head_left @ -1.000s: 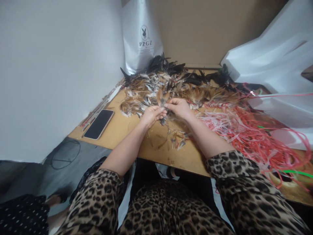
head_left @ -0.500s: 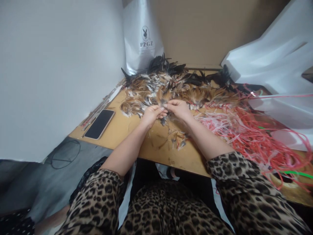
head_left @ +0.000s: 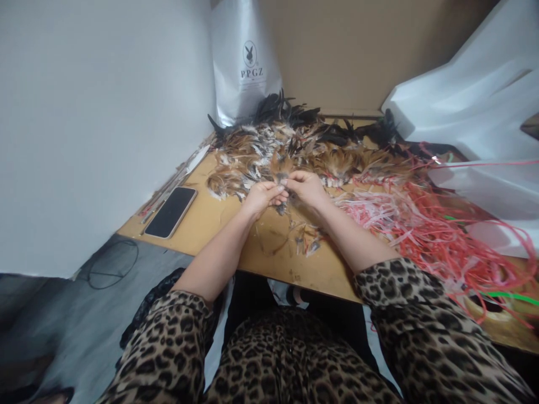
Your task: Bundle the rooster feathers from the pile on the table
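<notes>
Nearest, the left hand (head_left: 261, 197) and right hand (head_left: 307, 187) meet fingertip to fingertip over the wooden table (head_left: 219, 219), both pinching a small feather bundle (head_left: 281, 178) (details blurred). Just beyond lies the feather pile (head_left: 295, 148); pink plastic strips (head_left: 404, 219) spread rightward, and a phone (head_left: 170, 212) lies left.

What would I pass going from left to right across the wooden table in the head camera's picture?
Phone → left hand → right hand, both pinching a small bunch of feathers → tangle of red and pink strips → white bags.
</notes>
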The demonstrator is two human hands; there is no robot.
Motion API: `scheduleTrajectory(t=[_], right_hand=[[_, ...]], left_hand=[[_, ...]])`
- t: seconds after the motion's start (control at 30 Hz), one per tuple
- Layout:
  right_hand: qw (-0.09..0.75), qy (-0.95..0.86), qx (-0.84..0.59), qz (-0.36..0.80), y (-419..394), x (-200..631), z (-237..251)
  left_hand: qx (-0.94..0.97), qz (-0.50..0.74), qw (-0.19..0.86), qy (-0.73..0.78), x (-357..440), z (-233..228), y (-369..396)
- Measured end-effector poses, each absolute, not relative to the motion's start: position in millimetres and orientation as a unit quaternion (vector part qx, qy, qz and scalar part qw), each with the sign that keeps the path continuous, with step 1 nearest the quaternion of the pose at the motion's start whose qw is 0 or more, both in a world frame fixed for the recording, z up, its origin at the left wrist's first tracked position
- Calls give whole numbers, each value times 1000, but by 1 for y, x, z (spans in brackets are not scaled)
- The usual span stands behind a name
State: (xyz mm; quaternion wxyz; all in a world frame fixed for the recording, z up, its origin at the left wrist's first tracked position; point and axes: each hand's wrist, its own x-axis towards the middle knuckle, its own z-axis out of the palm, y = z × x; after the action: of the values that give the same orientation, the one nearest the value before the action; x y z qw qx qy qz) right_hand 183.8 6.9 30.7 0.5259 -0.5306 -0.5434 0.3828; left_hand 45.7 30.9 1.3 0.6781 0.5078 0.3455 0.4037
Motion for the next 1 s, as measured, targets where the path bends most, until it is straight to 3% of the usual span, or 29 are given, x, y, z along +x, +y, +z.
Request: scheduleTrajectory(t=[0.2,0.5,0.73,0.87,1.0], right_hand=[[475,-593,-545,355,15,199,21],[250,-747,-588,183,9,197,17],[61,-835,-526,153,-6,196,43],[36,-854,-510,99,-9,189,39],[96,-864,-482,111,-6,186,29]], left_hand=[[449,478,659,368,41,6,37],[369,531,664,375,36,9,43],[369,528,667,374,34,6,45],[367,531,670,367,34,7,45],[367,531,671,364,34,8,44]])
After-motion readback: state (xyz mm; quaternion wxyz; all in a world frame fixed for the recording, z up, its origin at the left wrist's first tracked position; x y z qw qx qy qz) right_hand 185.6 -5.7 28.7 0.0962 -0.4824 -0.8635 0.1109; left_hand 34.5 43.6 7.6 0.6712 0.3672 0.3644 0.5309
